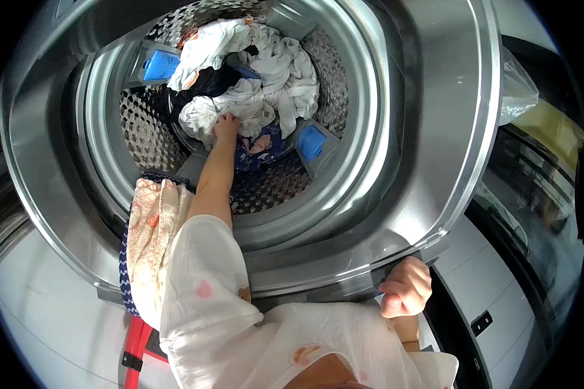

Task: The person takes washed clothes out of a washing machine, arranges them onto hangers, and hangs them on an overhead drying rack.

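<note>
My left hand (226, 126) reaches deep into the steel drum of a washing machine, its fingers closed on a crumpled white garment (240, 104). White clothes (285, 65) are bunched behind it, with a black garment (211, 83) among them. Below the hand lies a navy printed cloth (261, 148). A cream cloth with an orange pattern (150, 220) hangs over the lower left of the opening beside my left forearm, with navy patterned fabric (126, 272) under it. At the lower right rim, my right hand (406, 286) is curled into a fist; what it holds, if anything, is hidden.
The wide grey rim (435, 129) surrounds the drum opening. Blue pieces (311, 142) sit on the drum's lifters. A red frame part (135, 347) stands at lower left on the white tiled floor (58, 324). A clear plastic bag (518, 91) and another machine (525, 188) are at right.
</note>
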The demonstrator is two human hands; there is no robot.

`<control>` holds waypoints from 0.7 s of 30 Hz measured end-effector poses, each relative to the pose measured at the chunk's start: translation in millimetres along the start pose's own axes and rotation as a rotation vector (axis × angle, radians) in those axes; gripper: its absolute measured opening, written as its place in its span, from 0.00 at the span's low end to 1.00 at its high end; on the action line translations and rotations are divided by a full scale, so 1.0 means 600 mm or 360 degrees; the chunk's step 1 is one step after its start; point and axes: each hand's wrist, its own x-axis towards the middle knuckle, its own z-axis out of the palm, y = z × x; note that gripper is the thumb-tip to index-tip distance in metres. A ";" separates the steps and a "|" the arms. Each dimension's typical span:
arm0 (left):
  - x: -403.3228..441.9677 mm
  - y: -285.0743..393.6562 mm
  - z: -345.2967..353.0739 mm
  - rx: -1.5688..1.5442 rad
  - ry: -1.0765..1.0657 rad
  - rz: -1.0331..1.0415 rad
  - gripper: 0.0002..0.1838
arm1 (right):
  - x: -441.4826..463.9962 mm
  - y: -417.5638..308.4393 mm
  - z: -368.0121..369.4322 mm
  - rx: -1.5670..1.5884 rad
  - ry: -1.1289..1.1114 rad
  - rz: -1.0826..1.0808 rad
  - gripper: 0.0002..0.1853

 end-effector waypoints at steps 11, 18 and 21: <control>0.118 -0.066 -0.057 0.0286 -0.1246 0.0405 0.16 | 0.011 0.004 0.004 0.0021 -0.0042 -0.0131 0.08; 0.024 -0.062 -0.295 0.0256 -0.0953 -0.0112 0.21 | 0.009 -0.002 0.000 0.0041 -0.0010 -0.0067 0.04; 0.010 -0.065 -0.301 0.0375 -0.0857 0.0504 0.23 | 0.015 -0.008 0.004 0.0055 -0.0012 -0.0046 0.04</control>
